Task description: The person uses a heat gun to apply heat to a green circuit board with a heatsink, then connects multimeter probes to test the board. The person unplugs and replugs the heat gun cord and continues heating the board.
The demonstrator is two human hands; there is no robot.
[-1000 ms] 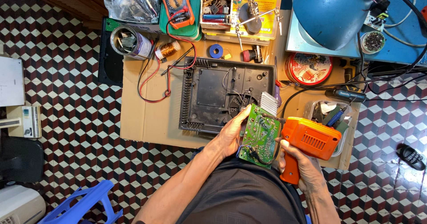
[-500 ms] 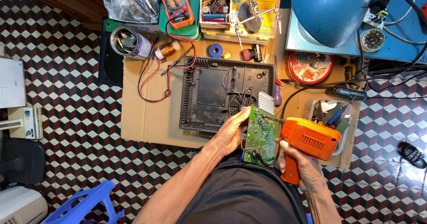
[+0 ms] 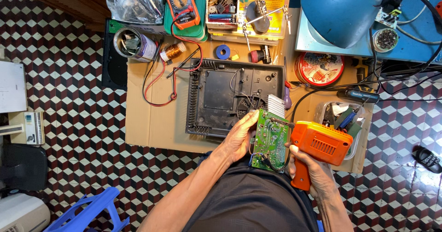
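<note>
Green circuit board [image 3: 270, 140] still gripped in left hand [image 3: 240, 137], orange soldering gun [image 3: 317, 148] in right hand [image 3: 309, 170], barely shifted.

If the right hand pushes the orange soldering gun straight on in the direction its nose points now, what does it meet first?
The right hand aims the orange soldering gun leftward at the green circuit board held by the left hand. The board comes first; the tip looks at or almost on it, though depth is unclear.
</note>
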